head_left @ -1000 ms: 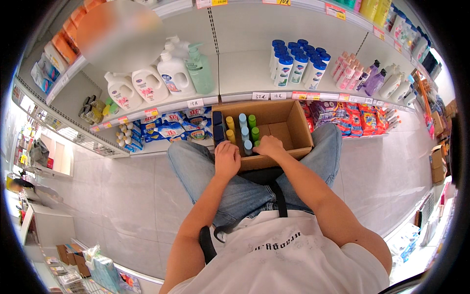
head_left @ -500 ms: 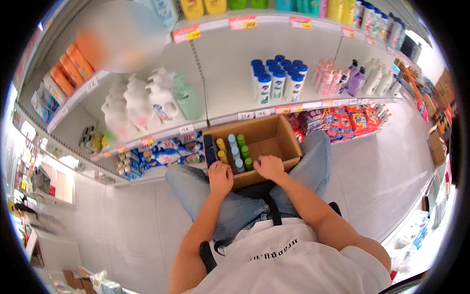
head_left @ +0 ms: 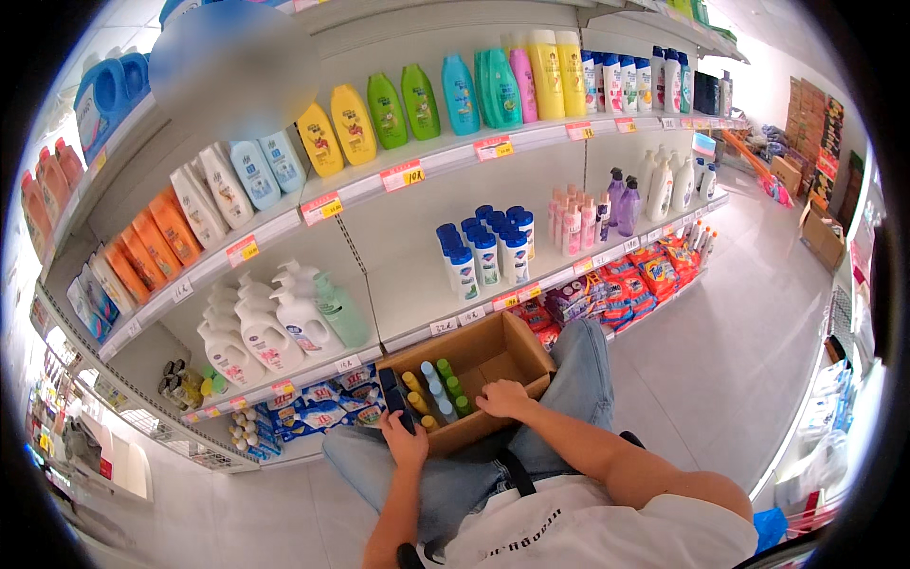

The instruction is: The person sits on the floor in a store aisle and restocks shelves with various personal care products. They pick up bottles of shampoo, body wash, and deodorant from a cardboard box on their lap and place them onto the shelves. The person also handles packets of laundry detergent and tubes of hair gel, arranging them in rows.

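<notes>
An open cardboard box rests by my lap, against the shelf front. Short rows of yellow bottles, light blue bottles and green bottles stand in its left half; bare cardboard shows on the right. At its left end are dark navy containers. My left hand is at the near left corner, fingers and thumb closed around one of the dark containers. With bent fingers, my right hand grips the near rim, beside the green bottles.
Ahead, a shelf unit holds white bottles with blue caps, pink bottles and white pump bottles. Colourful shampoo bottles line the shelf above. Red detergent bags lie low at right. Another carton sits farther right.
My view has tilted up and shows more of the upper shelf. The left hand has shifted onto a dark container at the box's left end. My right hand stays at the near rim.
</notes>
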